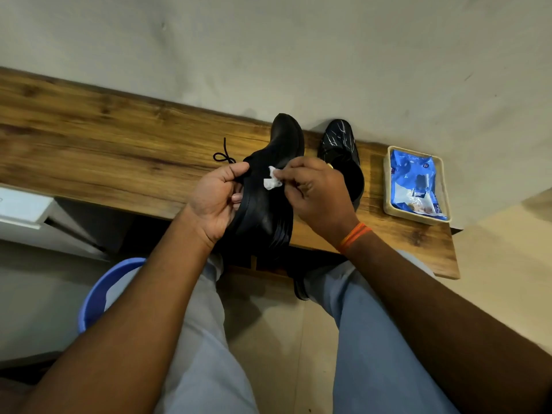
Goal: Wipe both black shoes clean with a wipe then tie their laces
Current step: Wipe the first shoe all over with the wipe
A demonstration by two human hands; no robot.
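A person sits at a wooden counter (89,138) and looks down at both hands. The left hand (213,201) is closed around a black shoe (268,201). The thumb sits on top and the fingers curl under the edge. This shoe is lifted and tipped on its side, over the front edge of the counter. Its long way runs from the person toward the wall, and its toe points away, at the wall. Its heel end is partly hidden behind the wrists. A black lace (224,155) sticks out from behind the left thumb and lies loose in a small loop on the counter.

The right hand (316,198) pinches a small white wipe (271,182) with its fingertips and presses it on the side of the held shoe. An orange band (355,236) goes around the right wrist.

The second black shoe (340,147) stands on the counter just to the right of the first one. Its toe points at the wall too, and it has pale streaks on top. The right hand hides its back part.

Farther right, a tan tray (445,186) holds a blue pack (416,180). The writing on the pack is too small to read.

A blue tub (95,294) peeks out low on the left, mostly hidden by the left arm and the grey trousers (203,354).
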